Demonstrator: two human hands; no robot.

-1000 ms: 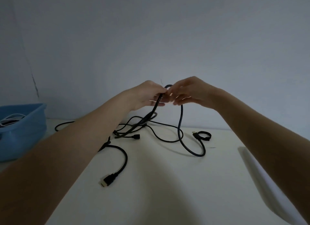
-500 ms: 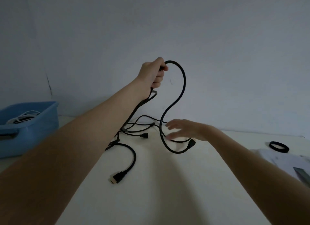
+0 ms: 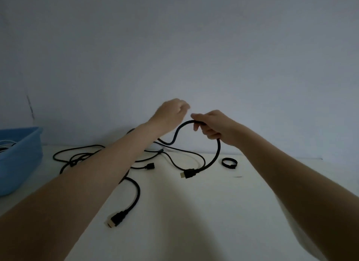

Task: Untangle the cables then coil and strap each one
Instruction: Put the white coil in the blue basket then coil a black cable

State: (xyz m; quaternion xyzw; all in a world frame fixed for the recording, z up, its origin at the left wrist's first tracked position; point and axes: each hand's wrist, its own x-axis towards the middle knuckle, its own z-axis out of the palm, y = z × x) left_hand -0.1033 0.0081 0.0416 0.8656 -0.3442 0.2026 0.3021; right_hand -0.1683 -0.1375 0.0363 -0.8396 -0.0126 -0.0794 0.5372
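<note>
Head view: your right hand (image 3: 215,127) is curled around the thick black HDMI cable (image 3: 217,155), gripping it at the top of a raised loop. From your fingers (image 3: 208,133) the cable bends down to its plug (image 3: 188,173), near the table (image 3: 194,222). Your left hand (image 3: 171,115) is raised just beside, fingers bent; whether it holds anything, I cannot tell. A black strap ring (image 3: 229,163) lies near the loop.

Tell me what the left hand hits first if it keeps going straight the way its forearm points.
Likely nothing but the wall. The left hand is raised above the table and points up and away; the thick black cable arcs to its right. Depth is unclear.
</note>
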